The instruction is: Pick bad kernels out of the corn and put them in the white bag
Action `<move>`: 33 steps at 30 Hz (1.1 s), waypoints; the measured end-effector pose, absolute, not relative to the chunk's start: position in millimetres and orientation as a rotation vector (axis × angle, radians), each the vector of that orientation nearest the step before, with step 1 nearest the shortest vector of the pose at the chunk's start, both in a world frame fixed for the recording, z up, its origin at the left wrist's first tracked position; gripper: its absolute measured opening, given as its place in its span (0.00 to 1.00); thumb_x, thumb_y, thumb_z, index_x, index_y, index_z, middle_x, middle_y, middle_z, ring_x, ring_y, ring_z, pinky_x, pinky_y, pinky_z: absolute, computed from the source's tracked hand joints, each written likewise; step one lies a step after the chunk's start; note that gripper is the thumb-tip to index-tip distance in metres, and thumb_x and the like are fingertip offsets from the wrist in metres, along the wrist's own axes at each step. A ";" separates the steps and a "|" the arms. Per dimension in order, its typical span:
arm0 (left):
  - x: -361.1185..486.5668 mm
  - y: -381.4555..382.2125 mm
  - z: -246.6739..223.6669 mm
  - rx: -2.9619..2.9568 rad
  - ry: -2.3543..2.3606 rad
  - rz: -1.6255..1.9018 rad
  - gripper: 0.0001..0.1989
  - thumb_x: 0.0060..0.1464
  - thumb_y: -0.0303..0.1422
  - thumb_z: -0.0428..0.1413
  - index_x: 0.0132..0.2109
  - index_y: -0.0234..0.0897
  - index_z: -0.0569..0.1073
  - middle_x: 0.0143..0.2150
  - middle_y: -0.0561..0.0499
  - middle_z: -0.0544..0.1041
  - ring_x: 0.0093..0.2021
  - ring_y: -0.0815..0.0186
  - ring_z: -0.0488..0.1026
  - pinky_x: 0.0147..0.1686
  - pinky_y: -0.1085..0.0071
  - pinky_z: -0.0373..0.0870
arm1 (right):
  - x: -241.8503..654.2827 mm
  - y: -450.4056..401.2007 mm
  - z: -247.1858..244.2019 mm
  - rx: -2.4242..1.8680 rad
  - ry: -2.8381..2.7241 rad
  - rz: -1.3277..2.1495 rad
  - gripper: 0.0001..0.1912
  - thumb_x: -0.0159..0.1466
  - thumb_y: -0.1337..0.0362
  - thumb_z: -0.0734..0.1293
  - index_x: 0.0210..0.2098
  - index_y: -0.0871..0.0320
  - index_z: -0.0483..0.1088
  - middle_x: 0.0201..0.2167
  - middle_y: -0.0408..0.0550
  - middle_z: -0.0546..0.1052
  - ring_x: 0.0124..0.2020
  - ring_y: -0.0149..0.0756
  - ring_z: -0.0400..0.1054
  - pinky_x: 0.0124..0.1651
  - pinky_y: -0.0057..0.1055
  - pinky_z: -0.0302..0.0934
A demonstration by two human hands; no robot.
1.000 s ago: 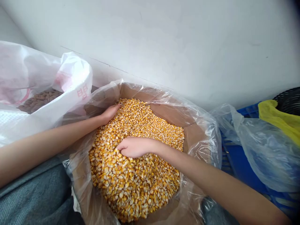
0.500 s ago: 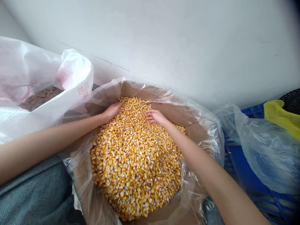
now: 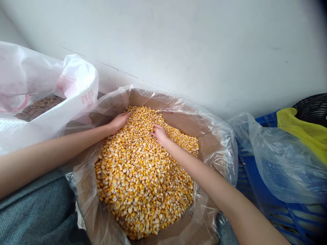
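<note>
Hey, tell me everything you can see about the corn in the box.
The corn kernels are loose, yellow to orange with whitish parts, and look dry and hard. They lie heaped in a brown box lined with clear plastic, with box bottom showing at the near side. The left hand is at the heap's far left edge; the right hand touches it toward the far end.

The bare left forearm and right forearm are slender, tapering to the wrists behind the left hand and right hand. Nearer the body than the left hand is blue-grey legwear (denim-like, with a coarse, streaky weave), creased along its upper edge. Similar cloth shows nearer the body than the right hand.
</note>
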State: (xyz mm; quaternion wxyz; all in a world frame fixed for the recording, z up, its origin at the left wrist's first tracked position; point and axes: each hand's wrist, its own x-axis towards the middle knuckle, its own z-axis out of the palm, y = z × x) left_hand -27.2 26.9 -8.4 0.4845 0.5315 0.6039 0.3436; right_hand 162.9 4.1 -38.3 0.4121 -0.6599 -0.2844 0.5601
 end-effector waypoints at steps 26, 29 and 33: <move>-22.8 25.0 -2.6 1.212 1.497 0.811 0.19 0.46 0.41 0.47 0.42 0.34 0.70 0.48 0.48 0.69 0.48 0.61 0.64 0.51 0.67 0.54 | 133.5 -48.7 -0.8 -1.338 -1.539 1.709 0.25 0.50 0.77 0.53 0.41 0.51 0.68 0.38 0.38 0.73 0.42 0.31 0.64 0.48 0.35 0.54; -24.4 25.5 -4.0 1.283 1.476 0.820 0.19 0.46 0.41 0.47 0.42 0.34 0.70 0.48 0.48 0.69 0.49 0.62 0.63 0.51 0.68 0.54 | 131.9 -60.6 14.5 -1.341 -1.711 1.657 0.25 0.50 0.77 0.53 0.41 0.51 0.68 0.42 0.37 0.71 0.46 0.32 0.62 0.52 0.34 0.51; -25.8 25.4 -3.9 1.347 1.494 0.822 0.19 0.47 0.40 0.47 0.42 0.34 0.70 0.49 0.48 0.68 0.50 0.62 0.62 0.51 0.70 0.53 | 123.7 -75.3 40.7 -1.257 -2.045 1.589 0.26 0.49 0.77 0.52 0.43 0.54 0.68 0.44 0.38 0.70 0.48 0.31 0.60 0.53 0.32 0.50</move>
